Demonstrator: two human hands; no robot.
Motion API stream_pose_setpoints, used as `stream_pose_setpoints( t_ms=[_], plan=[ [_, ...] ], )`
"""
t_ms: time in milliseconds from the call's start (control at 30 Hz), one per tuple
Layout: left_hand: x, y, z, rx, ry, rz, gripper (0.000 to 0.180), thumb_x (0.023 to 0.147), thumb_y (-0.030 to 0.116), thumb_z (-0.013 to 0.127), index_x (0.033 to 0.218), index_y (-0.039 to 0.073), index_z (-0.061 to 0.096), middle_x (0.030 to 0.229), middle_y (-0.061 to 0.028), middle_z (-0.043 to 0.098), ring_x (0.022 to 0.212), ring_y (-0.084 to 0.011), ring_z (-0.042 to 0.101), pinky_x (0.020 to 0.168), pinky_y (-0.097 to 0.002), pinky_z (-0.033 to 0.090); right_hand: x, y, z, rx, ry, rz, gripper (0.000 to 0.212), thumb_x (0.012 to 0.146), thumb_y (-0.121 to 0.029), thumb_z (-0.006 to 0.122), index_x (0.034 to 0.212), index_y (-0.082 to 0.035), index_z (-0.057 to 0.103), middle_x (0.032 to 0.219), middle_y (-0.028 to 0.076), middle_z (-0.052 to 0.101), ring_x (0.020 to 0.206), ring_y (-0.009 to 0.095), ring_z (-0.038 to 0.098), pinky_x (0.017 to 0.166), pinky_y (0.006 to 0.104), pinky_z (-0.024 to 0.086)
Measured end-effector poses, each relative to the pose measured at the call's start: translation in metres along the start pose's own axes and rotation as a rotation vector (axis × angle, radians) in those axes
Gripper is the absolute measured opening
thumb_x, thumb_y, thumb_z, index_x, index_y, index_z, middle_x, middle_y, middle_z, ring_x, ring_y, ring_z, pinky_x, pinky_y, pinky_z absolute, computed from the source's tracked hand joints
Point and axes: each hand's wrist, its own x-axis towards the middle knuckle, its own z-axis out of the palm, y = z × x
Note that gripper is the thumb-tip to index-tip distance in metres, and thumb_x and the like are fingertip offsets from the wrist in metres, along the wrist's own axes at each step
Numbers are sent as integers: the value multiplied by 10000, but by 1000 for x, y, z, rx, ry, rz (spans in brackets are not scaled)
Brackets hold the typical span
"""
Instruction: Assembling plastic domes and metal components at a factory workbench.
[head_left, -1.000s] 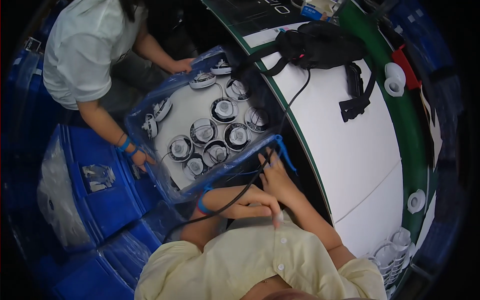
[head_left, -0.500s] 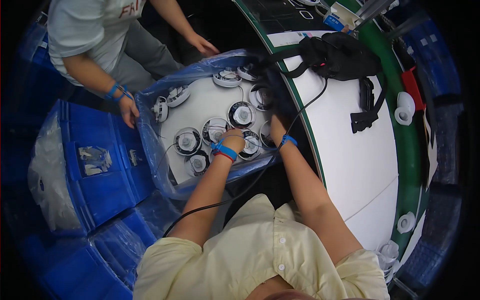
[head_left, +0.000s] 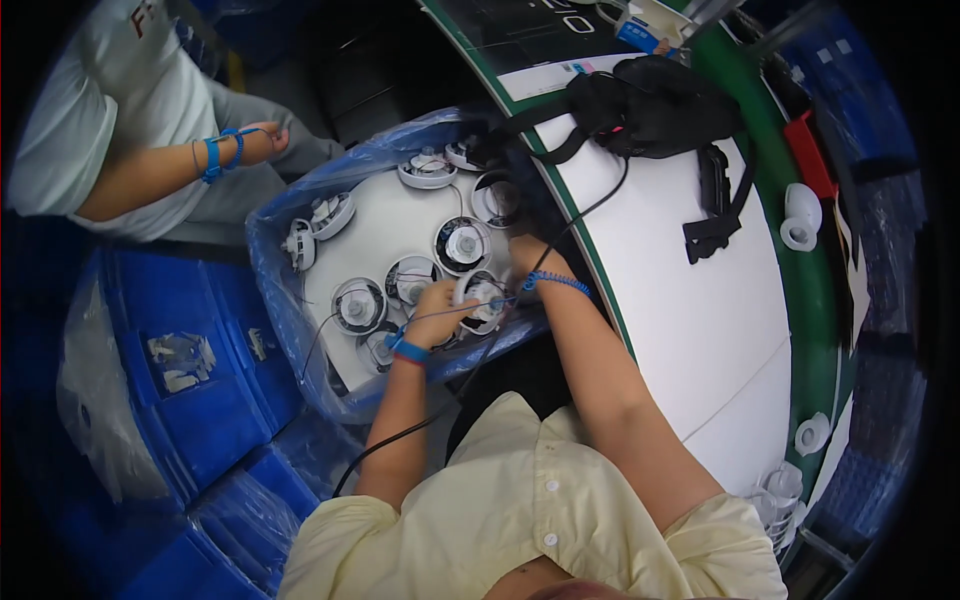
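Round white housings with black insides and thin wires, one of them a housing [head_left: 463,245] near the middle, stand in a plastic-lined blue box [head_left: 268,262]. My left hand [head_left: 437,316] is closed on the left rim of a tilted housing [head_left: 487,297] at the box's near right side. My right hand [head_left: 526,256] is just right of that housing, by the box's right side; its fingers are mostly hidden. Thin wires run across the held housing. Blue bands circle both my wrists, and a black cable [head_left: 410,431] crosses above my left forearm.
A co-worker [head_left: 150,130] stands at the far left, one hand above the box's edge. Blue lidded bins [head_left: 205,365] are stacked to the left. On the white table [head_left: 720,340] at right lie a black bag [head_left: 650,110] and strap. White cup-shaped parts [head_left: 800,217] sit along its green edge.
The co-worker's hands have left the box's rim, and one arm is raised. My left hand now grips a housing, which has tilted. My right hand has shifted slightly. The whole view has moved a little.
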Motion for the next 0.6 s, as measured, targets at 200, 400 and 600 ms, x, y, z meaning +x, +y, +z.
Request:
stream_pose_setpoints(
  t_ms=[200,400,600],
  plan=[
    [-41,44,-47,-87,122,-122,349,821,224,760,1039,-37,680,853,-89,704,736,-123,653,623,-286,514,-131,-87,-74,85,248,85,231,808,-66,586,996,46,658,963,265,678,945,402,672,819,458,545],
    [-51,70,-49,116,-474,78,419,801,205,776,1125,-24,640,964,-77,653,841,-102,625,692,-258,508,-265,-62,-86,297,-96,-177,301,838,-82,524,1097,51,601,931,279,659,883,427,639,791,455,522],
    [-60,170,13,-292,-815,268,454,822,115,754,1220,-14,576,1036,-38,622,957,-101,569,832,-266,486,-375,65,-77,1057,549,79,354,891,-96,552,1228,-3,609,1045,78,685,911,186,663,789,313,531]
  ],
)
